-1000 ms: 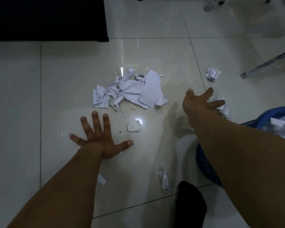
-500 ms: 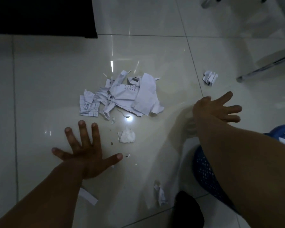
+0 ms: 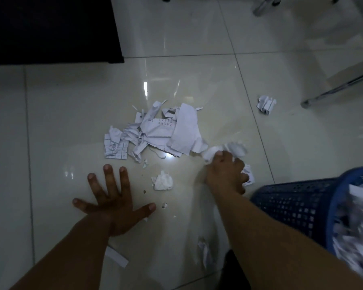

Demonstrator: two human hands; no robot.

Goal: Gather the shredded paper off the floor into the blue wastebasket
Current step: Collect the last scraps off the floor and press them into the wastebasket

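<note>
Head view — left hand (image 3: pixel 113 208) flat on floor (image 3: pixel 61 122); right hand (image 3: pixel 224 176) around crumpled paper (image 3: pixel 235 149)

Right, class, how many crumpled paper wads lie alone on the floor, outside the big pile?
3: far wad by the metal leg, middle wad between left hand and right hand, near wad beside the right forearm. Arms may hide others.

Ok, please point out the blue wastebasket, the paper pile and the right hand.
blue wastebasket (image 3: pixel 291 207): head view, mesh wall.
paper pile (image 3: pixel 155 132): head view, middle sheet.
right hand (image 3: pixel 224 176): head view, back of hand.
</note>
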